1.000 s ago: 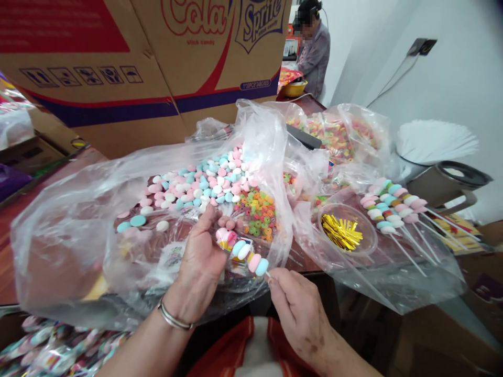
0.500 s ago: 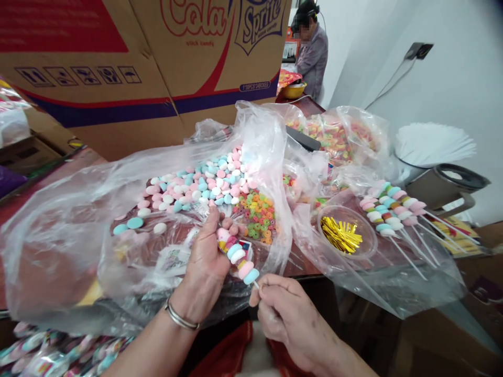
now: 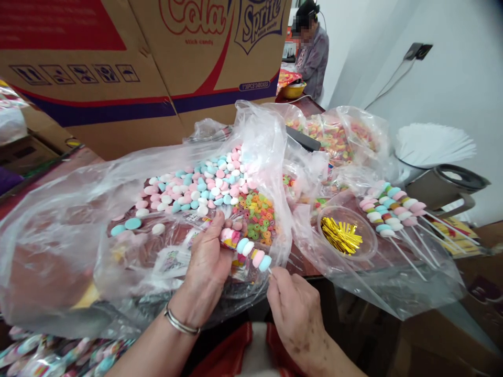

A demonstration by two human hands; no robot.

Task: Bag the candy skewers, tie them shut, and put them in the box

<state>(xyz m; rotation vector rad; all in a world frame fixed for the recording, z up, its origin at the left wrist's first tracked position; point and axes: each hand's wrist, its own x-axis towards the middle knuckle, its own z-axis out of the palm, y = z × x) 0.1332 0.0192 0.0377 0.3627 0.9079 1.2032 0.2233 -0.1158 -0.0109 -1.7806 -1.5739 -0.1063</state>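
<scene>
My right hand [image 3: 296, 309] is closed in a pinch on the thin white stick of a candy skewer [image 3: 253, 252], just below its lowest blue piece. Pink, white and blue candies are threaded along the stick, which tilts up to the left. My left hand [image 3: 208, 256], wearing a metal bangle, is closed around a clear printed wrapper [image 3: 230, 238] at the skewer's upper end. The fingers partly hide that end, so how far it sits inside the wrapper I cannot tell. Beyond my hands lie loose pastel candies [image 3: 196, 191] and small ring gummies [image 3: 257, 214] on plastic sheeting.
At right, a round tub of gold twist ties [image 3: 341, 235] stands beside several finished skewers [image 3: 393, 207] and a grey jug [image 3: 448, 188]. A large carton [image 3: 149, 68] blocks the back left. Wrapped skewers [image 3: 58, 356] lie at lower left. A person [image 3: 314, 52] works far behind.
The skewer and my right hand have shifted right and slightly up, and the skewer lies flatter. My left hand stays nearly in place, with more of the printed wrapper showing.
</scene>
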